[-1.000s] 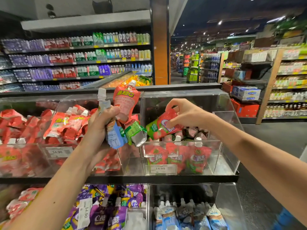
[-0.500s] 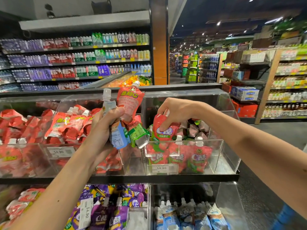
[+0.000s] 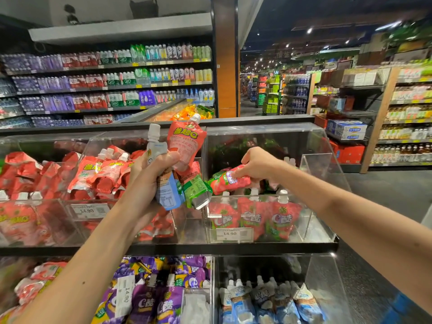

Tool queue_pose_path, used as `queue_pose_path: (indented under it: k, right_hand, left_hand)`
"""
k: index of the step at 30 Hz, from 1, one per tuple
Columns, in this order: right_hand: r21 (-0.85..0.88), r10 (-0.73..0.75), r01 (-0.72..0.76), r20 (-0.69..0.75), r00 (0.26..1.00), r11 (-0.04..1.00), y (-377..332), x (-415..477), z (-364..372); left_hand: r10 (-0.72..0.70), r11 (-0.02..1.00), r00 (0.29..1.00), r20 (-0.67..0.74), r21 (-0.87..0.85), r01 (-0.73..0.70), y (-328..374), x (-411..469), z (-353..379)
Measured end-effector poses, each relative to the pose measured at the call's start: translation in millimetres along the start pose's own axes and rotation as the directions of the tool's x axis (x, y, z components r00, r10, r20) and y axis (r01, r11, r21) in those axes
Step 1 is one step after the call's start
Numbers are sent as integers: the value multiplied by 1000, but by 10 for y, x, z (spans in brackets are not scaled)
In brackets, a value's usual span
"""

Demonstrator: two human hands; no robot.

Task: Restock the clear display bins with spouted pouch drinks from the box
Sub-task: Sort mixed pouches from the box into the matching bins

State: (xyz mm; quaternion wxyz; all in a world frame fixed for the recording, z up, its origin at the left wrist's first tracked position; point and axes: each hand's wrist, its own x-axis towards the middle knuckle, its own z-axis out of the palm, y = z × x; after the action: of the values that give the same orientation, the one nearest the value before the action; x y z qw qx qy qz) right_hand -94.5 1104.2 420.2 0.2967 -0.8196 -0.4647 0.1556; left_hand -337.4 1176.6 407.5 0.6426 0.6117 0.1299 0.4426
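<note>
My left hand [image 3: 149, 178] grips a bunch of spouted pouches in front of the upper bins: a red pouch [image 3: 185, 143] and a pale blue pouch [image 3: 167, 190] with spouts up, and a green-ended pouch [image 3: 195, 190] pointing down. My right hand [image 3: 257, 164] holds a red and green pouch [image 3: 228, 182] lying sideways, just over the front wall of the upper right clear bin [image 3: 313, 164]. Three matching pouches [image 3: 252, 216] stand upright behind that bin's front wall. The box is not in view.
Upper left bins [image 3: 98, 174] are heaped with red pouches. Below, a bin of purple pouches [image 3: 163, 298] and a bin of blue-white pouches [image 3: 268, 300]. Price tags hang on the bin fronts. An aisle floor and stocked shelves lie to the right.
My right hand has lowered the red and green pouch into the upper right bin and turned it sideways. My left hand has shifted slightly right with its bunch.
</note>
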Motion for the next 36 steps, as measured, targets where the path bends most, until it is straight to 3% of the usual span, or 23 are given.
queue_pose_path:
  k: [2, 4, 11, 17, 19, 22, 24, 25, 28, 33, 36]
  right_hand:
    - [-329, -133, 100, -77, 988, 939, -10, -45, 90]
    - [-495, -228, 150, -102, 968, 856, -24, -94, 131]
    - [-656, -347, 245, -28, 937, 714, 56, -196, 189]
    - [-509, -249, 241, 55, 967, 826, 142, -214, 95]
    - [-383, -274, 270, 45, 961, 884, 141, -242, 31]
    - [83, -319, 317, 21, 947, 945, 23, -395, -103]
    - [419, -334, 249, 143, 932, 873, -65, -553, -177]
    - [493, -341, 202, 208, 917, 846, -83, -611, -200]
    - [536, -314, 119, 289, 904, 836, -60, -697, -232]
    - [495, -253, 97, 259, 932, 864, 46, -742, -276]
    - [459, -201, 89, 202, 959, 884, 168, -712, -307]
  left_hand:
    - [4, 1000, 1000, 4, -3, -4, -28, -4, 31]
    - [-3, 1000, 1000, 16, -25, 4, -47, -14, 78]
    - [-45, 998, 999, 16, -46, 46, -67, -21, 179]
    - [-65, 996, 997, 31, -55, 67, -96, -19, 255]
    - [-89, 993, 995, 44, -78, 92, -87, -20, 286]
    - [-102, 984, 993, 60, -142, 110, -75, -16, 358]
    - [-115, 976, 992, 50, -179, 122, -66, -11, 410]
    - [-120, 972, 992, 48, -199, 127, -56, -15, 446]
    - [-151, 946, 985, 86, -277, 169, -58, -19, 514]
    - [-181, 914, 970, 163, -335, 227, -123, 10, 612]
    - [-177, 945, 981, 81, -263, 192, -78, 57, 626]
